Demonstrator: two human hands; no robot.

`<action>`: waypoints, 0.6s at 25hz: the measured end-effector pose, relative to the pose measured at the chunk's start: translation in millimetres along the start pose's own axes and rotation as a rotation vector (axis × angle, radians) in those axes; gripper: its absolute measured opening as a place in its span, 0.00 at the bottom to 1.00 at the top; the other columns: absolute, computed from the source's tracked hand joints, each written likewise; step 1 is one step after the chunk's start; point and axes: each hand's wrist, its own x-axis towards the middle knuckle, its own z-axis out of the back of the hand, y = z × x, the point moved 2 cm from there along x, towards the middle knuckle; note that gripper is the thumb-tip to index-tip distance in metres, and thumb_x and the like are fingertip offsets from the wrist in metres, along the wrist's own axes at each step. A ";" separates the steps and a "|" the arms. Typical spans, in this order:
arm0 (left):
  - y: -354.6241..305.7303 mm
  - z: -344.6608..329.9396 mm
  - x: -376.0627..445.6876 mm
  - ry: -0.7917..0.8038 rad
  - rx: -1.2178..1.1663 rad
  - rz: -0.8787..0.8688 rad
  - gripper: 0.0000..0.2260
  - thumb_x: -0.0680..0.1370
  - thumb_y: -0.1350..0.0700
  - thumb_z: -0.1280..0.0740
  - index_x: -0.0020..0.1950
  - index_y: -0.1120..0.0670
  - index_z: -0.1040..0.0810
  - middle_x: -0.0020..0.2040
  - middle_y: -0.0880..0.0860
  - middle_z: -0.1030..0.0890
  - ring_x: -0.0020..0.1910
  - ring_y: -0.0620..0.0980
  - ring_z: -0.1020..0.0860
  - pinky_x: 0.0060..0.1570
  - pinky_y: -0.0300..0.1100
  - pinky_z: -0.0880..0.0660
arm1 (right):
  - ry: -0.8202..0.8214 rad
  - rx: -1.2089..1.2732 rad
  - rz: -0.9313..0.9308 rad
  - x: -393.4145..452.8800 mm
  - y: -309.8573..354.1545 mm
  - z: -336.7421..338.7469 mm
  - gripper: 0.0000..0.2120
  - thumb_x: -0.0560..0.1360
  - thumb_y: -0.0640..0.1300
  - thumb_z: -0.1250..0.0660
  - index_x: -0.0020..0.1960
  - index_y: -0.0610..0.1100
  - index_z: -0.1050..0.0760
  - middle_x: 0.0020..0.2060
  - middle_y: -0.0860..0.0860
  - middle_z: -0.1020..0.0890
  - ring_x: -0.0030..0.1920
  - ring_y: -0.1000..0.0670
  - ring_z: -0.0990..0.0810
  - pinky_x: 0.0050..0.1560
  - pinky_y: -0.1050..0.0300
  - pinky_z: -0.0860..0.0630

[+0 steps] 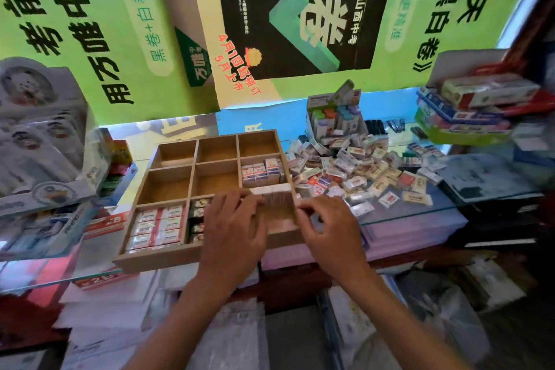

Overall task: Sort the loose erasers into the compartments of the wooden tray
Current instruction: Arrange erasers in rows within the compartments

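Observation:
A wooden tray point(156, 258) with nine compartments lies on the glass counter. Its front left compartment holds flat rows of erasers point(157, 227); the front middle one shows dark-printed erasers point(196, 213). The middle right compartment holds upright erasers point(261, 173). A row of erasers point(274, 191) stands at the back of the front right compartment. My left hand point(232, 228) rests over the front middle and right compartments, fingers curled against that row. My right hand point(327, 228) is at the tray's right wall, fingers bent; whether it holds anything is hidden. A pile of loose erasers point(354, 173) lies right of the tray.
Stationery boxes point(333, 117) stand behind the pile. Stacked boxes point(468, 111) sit at the far right, packaged goods point(39, 141) at the left. Green posters point(90, 27) cover the wall behind. The counter's front edge point(405, 216) is near my hands.

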 end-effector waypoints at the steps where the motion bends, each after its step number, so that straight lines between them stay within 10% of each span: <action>1: -22.7 -15.5 4.5 0.048 -0.004 -0.081 0.10 0.74 0.54 0.36 0.54 0.52 0.21 0.53 0.51 0.22 0.53 0.52 0.26 0.52 0.45 0.32 | -0.053 0.010 -0.073 -7.0 -20.0 16.4 0.03 0.75 0.39 0.31 0.46 0.47 0.21 0.40 0.54 0.20 0.42 0.54 0.25 0.43 0.56 0.27; 9: -104.3 -100.3 42.3 0.396 0.179 0.038 0.30 0.75 0.44 0.35 0.75 0.51 0.39 0.65 0.52 0.24 0.67 0.57 0.34 0.63 0.54 0.38 | -0.040 0.053 -0.319 -33.7 -121.6 88.4 0.14 0.73 0.36 0.29 0.53 0.51 0.25 0.48 0.55 0.23 0.46 0.59 0.27 0.44 0.65 0.31; 15: -98.5 -111.9 61.6 0.497 0.170 0.106 0.27 0.74 0.44 0.32 0.70 0.47 0.36 0.64 0.53 0.22 0.68 0.58 0.32 0.63 0.54 0.38 | 0.027 0.040 -0.237 -26.6 -125.0 76.9 0.13 0.72 0.36 0.30 0.52 0.50 0.22 0.48 0.56 0.22 0.50 0.55 0.24 0.48 0.60 0.26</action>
